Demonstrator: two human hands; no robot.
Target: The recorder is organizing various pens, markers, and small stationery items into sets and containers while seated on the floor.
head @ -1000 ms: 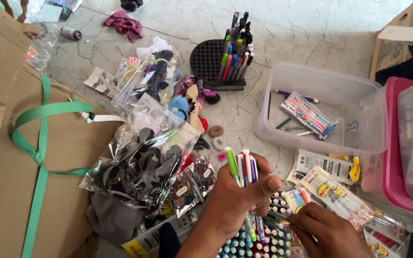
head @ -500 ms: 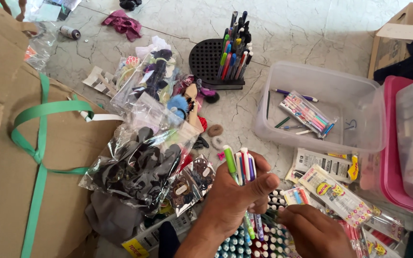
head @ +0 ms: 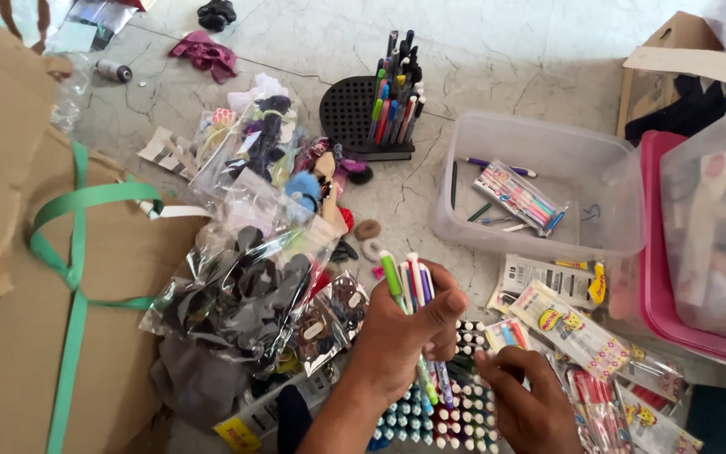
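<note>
While the left hand [head: 405,336] gripped a light, slippery bunch of pens [head: 409,290] around their middles, the right hand [head: 527,403] pinched among a tray of pens [head: 439,416].

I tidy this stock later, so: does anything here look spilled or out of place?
Yes. Loose hair ties and small packets lie scattered on the floor beside the black pen stand. The left hand grips a bundle of pens.

Head view. Left hand [head: 401,336] grips a bunch of pens [head: 409,290], tips up. Right hand [head: 527,403] rests on a pen box [head: 439,412] just below. Beyond: clear tub [head: 539,197] with pens, black pen stand [head: 363,113], bagged hair ties [head: 237,294], cardboard [head: 10,252].
</note>
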